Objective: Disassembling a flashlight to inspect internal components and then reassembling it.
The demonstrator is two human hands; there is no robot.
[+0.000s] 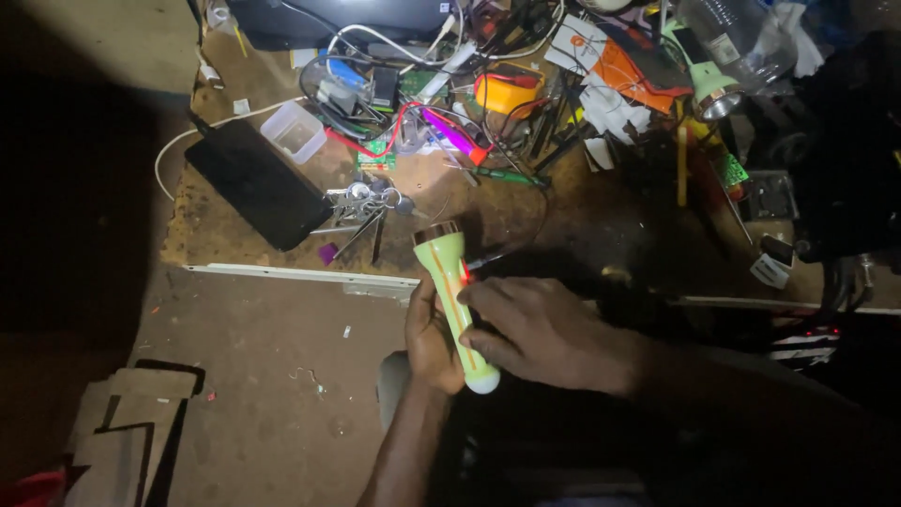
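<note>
A pale green flashlight (450, 282) with a metal rim at its head and a small red light on its side is held at the table's near edge. My left hand (430, 340) grips its body from the left. My right hand (535, 329) wraps the lower body from the right, thumb near the red light. The flashlight's head points away from me, toward the cluttered worktop.
A black phone (255, 184) lies on the brown worktop (488, 211) beside a clear plastic box (295, 130), tweezers and metal tools (361, 208), tangled wires, a yellow meter (505, 92) and a second green flashlight (706, 86). Cardboard pieces (122, 432) lie on the floor at lower left.
</note>
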